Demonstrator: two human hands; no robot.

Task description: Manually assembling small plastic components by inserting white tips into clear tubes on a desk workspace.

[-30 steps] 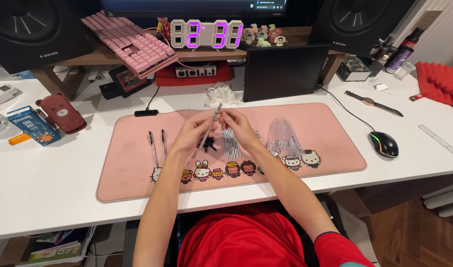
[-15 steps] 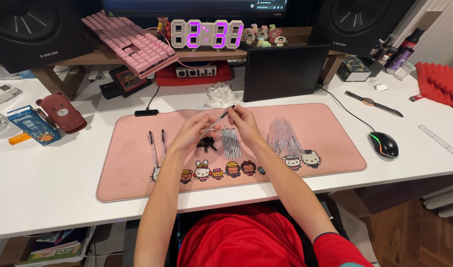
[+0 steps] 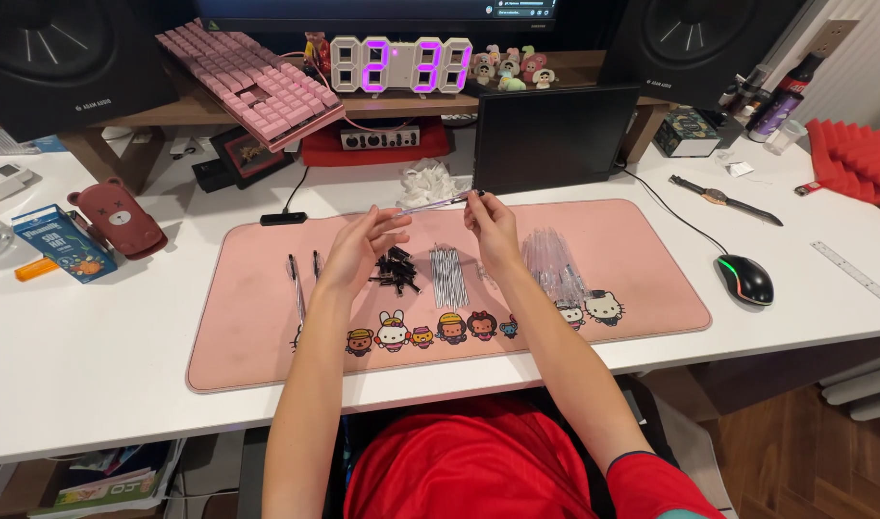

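Looks like pen assembly, mid-step: both hands are up over the back-middle of the pink desk mat (image 3: 267, 336), the right hand (image 3: 493, 226) pinching the dark-tipped end of a clear pen barrel (image 3: 438, 203), the left hand (image 3: 363, 245) with fingers loosely closed round the other end. Black caps (image 3: 396, 269) and a row of refills (image 3: 449, 274) lie on the mat below, clear barrels (image 3: 555, 261) toward its right edge. I'd guess seating the tip needs steady, straight pressure

Bright red short-sleeved shirt, dark trim at the sleeve hem — bare forearms, no rings on either hand
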